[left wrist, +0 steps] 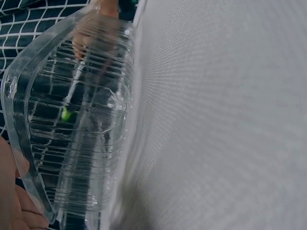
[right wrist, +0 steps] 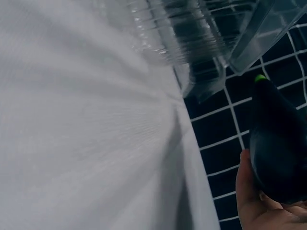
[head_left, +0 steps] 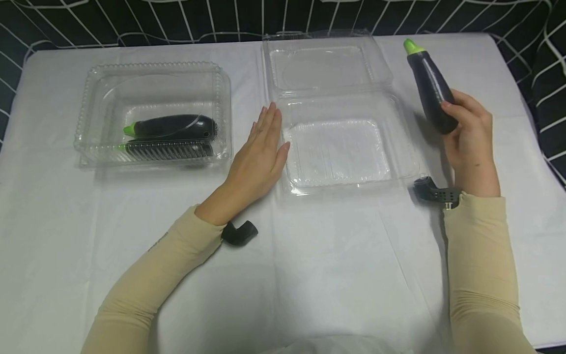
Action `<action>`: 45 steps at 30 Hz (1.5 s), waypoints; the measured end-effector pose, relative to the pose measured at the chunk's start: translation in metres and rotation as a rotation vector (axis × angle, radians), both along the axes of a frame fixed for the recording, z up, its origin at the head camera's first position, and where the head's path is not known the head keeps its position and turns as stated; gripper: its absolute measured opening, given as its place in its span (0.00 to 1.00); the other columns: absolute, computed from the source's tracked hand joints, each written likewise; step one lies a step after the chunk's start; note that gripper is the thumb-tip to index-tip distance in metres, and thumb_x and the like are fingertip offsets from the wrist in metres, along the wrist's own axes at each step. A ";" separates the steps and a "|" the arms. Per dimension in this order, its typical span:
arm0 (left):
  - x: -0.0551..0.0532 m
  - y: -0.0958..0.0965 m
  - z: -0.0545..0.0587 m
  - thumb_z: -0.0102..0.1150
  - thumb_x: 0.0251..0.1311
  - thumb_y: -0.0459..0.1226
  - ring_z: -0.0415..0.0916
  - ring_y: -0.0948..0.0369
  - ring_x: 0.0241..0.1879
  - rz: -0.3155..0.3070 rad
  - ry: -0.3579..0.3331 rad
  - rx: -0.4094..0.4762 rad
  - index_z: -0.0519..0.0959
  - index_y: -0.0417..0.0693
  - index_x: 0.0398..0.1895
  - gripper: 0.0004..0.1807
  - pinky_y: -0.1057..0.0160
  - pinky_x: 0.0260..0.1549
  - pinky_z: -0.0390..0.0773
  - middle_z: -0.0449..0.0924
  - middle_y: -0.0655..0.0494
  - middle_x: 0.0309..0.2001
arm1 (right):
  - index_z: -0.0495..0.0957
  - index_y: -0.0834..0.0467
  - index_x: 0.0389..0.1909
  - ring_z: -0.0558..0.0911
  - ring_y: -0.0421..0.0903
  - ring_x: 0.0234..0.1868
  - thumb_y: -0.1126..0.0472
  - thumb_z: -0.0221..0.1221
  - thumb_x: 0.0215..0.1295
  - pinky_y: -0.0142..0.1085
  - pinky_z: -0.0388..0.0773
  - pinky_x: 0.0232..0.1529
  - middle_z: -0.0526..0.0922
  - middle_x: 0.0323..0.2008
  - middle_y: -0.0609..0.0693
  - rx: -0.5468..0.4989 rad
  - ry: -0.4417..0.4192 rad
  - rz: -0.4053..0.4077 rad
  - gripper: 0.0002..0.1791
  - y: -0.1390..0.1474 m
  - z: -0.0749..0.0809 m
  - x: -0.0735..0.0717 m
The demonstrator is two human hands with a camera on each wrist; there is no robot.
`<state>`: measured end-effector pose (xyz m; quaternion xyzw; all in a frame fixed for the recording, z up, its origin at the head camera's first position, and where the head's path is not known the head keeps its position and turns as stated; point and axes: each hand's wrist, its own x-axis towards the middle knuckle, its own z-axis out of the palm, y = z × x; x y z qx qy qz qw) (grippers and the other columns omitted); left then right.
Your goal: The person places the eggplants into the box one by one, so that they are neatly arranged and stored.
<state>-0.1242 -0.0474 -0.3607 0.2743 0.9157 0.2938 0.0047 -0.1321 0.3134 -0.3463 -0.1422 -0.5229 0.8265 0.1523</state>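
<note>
My right hand grips the thick lower end of a dark eggplant with a bright green tip, held up to the right of an open clear plastic container. In the right wrist view the eggplant stands tip up above the thumb and fingers. My left hand lies with straight fingers along the left side of the open container, the thumb at its rim. A second clear container, at the left, has a dark, green-tipped eggplant inside; whether the dark shape behind its ribbed wall is another, I cannot tell.
The open container's lid is folded back toward the far edge of the white-covered table. Beyond that edge is a dark surface with a white grid. A black wrist-camera mount sticks out from the left sleeve, another from the right.
</note>
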 end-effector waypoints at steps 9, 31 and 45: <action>0.000 0.000 -0.001 0.36 0.72 0.42 0.35 0.53 0.73 -0.002 0.000 0.009 0.47 0.30 0.71 0.32 0.59 0.70 0.38 0.39 0.41 0.74 | 0.80 0.72 0.43 0.76 0.49 0.47 0.80 0.59 0.53 0.31 0.79 0.41 0.76 0.43 0.57 0.083 0.036 0.075 0.14 -0.005 0.017 0.006; 0.000 0.000 -0.001 0.36 0.72 0.42 0.32 0.56 0.73 0.003 -0.002 0.007 0.47 0.31 0.71 0.32 0.60 0.70 0.38 0.39 0.42 0.74 | 0.78 0.75 0.45 0.76 0.51 0.45 0.80 0.60 0.50 0.30 0.79 0.40 0.78 0.39 0.61 0.297 0.136 0.089 0.18 -0.016 0.050 0.020; -0.001 -0.001 0.000 0.36 0.72 0.42 0.33 0.55 0.73 0.007 -0.022 -0.006 0.46 0.31 0.72 0.32 0.60 0.70 0.37 0.38 0.43 0.74 | 0.77 0.74 0.47 0.77 0.51 0.46 0.84 0.55 0.51 0.29 0.79 0.42 0.80 0.42 0.61 0.355 0.172 0.264 0.20 -0.034 0.058 0.028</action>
